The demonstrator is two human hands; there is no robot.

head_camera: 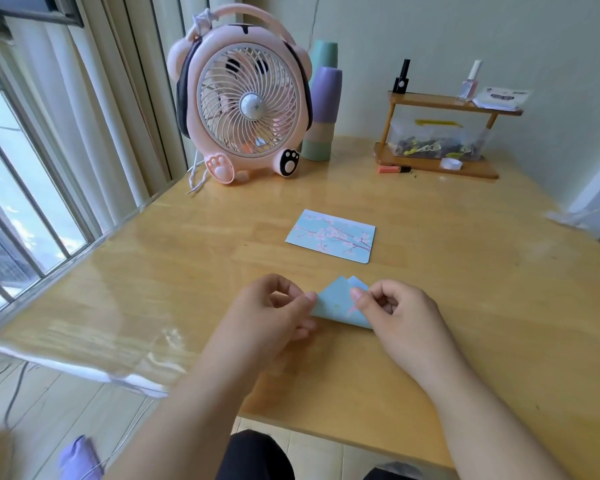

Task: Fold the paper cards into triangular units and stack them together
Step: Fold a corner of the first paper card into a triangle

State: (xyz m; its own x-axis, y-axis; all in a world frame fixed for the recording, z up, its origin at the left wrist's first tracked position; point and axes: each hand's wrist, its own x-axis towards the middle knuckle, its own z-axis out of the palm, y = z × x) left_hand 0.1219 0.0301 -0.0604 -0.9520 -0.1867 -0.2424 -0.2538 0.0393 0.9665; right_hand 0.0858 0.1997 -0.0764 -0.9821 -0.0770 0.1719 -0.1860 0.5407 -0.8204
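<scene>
The left hand [274, 308] pinches the left corner of the half-folded pale blue blossom-print paper card [336, 303]; the right hand [394, 311] pinches its right flap. It lies just nearer than the flat blue blossom card [331, 235]. Light, stiffish, probably slippery; grip at corners.

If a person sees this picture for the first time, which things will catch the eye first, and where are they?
The pink fan stands at the far left of the table, near the window. In the middle lies a flat card with blossoms. Nearest the camera, the left hand and right hand pinch a folded blue card.
</scene>
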